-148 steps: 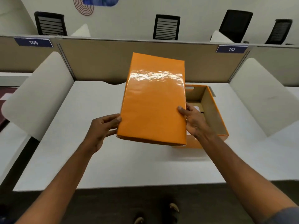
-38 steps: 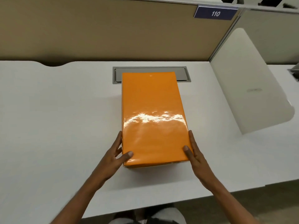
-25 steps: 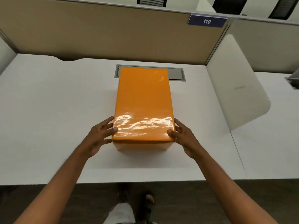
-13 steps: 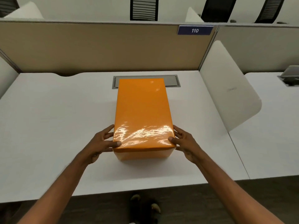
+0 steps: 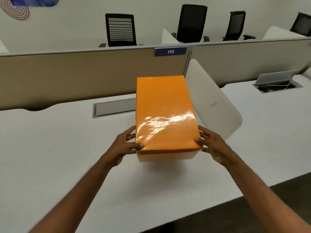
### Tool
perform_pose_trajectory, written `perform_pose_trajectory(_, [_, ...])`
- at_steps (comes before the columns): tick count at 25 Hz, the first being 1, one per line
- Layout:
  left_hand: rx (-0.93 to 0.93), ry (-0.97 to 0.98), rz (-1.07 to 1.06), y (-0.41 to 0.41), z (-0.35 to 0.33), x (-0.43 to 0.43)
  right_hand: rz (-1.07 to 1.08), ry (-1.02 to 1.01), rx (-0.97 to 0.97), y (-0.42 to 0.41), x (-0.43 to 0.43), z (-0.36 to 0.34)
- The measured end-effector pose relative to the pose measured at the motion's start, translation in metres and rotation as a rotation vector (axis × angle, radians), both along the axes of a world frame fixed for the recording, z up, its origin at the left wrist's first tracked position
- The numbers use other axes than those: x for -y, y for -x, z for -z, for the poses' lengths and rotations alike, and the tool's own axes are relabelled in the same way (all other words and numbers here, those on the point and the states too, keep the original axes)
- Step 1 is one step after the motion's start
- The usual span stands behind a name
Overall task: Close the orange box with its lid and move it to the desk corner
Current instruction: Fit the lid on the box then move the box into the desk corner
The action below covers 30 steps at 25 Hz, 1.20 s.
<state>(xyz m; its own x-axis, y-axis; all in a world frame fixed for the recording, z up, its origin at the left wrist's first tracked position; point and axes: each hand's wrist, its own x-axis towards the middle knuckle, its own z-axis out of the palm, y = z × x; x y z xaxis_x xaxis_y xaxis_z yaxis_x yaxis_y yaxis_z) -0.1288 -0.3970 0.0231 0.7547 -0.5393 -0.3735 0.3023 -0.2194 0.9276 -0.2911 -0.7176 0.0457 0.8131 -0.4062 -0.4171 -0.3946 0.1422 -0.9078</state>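
The orange box has its glossy orange lid on top and is held just above the white desk, near the desk's right side. My left hand grips the near left side of the box, thumb on the lid's edge. My right hand grips the near right side in the same way. The box's far end hides part of the back partition and the grey cable hatch.
A white curved side divider stands just right of the box. A beige partition with a "110" label runs along the back. The neighbouring desk at right has an open cable hatch. Office chairs stand behind.
The lid went onto the box about six seconds ago. Over the last second both hands have lifted the closed box off the desk and carried it right, toward the divider.
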Motion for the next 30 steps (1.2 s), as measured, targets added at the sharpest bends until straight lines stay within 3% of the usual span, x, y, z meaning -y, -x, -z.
perform_pose_trajectory(7, [0.06,-0.093,0.088,-0.062,0.01,0.142,0.091,0.065,-0.024,-0.058,0.107,0.006])
perform_pose_trajectory(19, [-0.021,-0.122,-0.025,-0.122,0.047,0.194,0.072,0.436,-0.087,-0.154,0.147,0.053])
perform_pose_trajectory(24, [-0.013,-0.096,-0.107,-0.127,0.05,0.21,0.058,0.708,-0.099,-0.178,0.148,0.06])
perform_pose_trajectory(27, [0.008,-0.086,-0.162,-0.12,0.05,0.227,-0.042,0.986,-0.177,-0.181,0.142,0.066])
perform_pose_trajectory(30, [0.06,-0.067,-0.193,-0.108,0.052,0.241,-0.145,1.161,-0.087,-0.172,0.128,0.078])
